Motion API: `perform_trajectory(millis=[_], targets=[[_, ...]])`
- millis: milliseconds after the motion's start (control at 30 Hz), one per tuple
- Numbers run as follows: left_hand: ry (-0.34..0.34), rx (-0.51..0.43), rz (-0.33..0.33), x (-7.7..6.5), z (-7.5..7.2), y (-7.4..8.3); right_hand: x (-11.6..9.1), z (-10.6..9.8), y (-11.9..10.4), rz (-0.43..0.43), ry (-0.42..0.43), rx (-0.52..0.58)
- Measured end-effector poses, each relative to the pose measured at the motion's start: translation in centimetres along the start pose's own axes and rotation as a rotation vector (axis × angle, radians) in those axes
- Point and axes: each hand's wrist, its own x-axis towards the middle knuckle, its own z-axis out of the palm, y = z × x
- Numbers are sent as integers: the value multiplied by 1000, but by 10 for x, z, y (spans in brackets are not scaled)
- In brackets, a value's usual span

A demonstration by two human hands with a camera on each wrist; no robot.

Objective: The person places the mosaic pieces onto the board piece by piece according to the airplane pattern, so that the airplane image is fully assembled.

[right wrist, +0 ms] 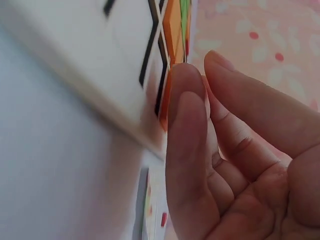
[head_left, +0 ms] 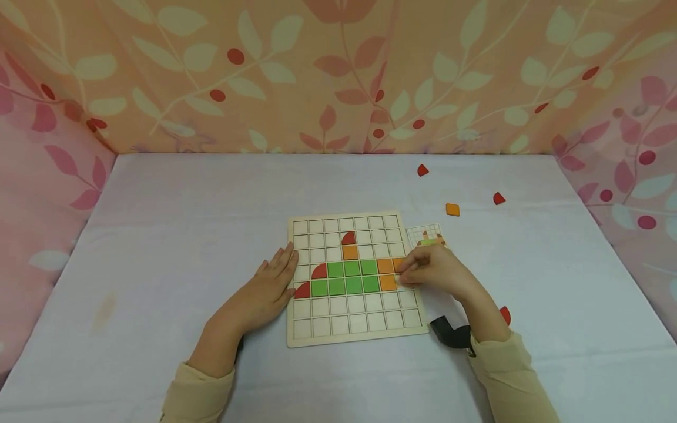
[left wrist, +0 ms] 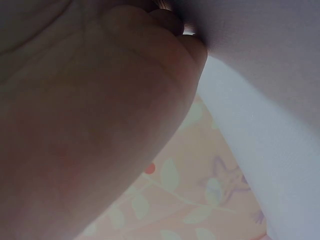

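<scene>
A pale wooden grid board (head_left: 338, 326) lies flat on the white table. In its cells sit green square tiles (head_left: 351, 268), orange square tiles (head_left: 388, 282) and red quarter-round tiles (head_left: 302, 290). My left hand (head_left: 266, 292) lies along the board's left edge, fingers extended, fingertips on the rim. Over the right edge is my right hand (head_left: 436, 271), its fingertips touching an orange tile in a right-hand cell. From the right wrist, that orange tile (right wrist: 164, 122) shows behind a fingertip, while the thumb stands slightly apart. Nothing shows between thumb and fingers.
A small pattern card (head_left: 423, 232) lies partly under my right hand. Farther back are a loose orange tile (head_left: 452, 210) and red pieces (head_left: 422, 170). Another red piece (head_left: 505, 315) shows beside my right forearm, and a black curved device (head_left: 449, 333) is at that wrist.
</scene>
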Motion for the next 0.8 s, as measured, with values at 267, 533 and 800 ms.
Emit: perform_trajectory(millis=[267,533,800], targets=[[-8,14,-6,-1,-1,1,-17,-17,10,49,64,27],[-3,6,2,-1,0,1,-44,-42,27,113,135,-19],[1,5,-4,0,0,2,-77,-68,55,155,185,-84]])
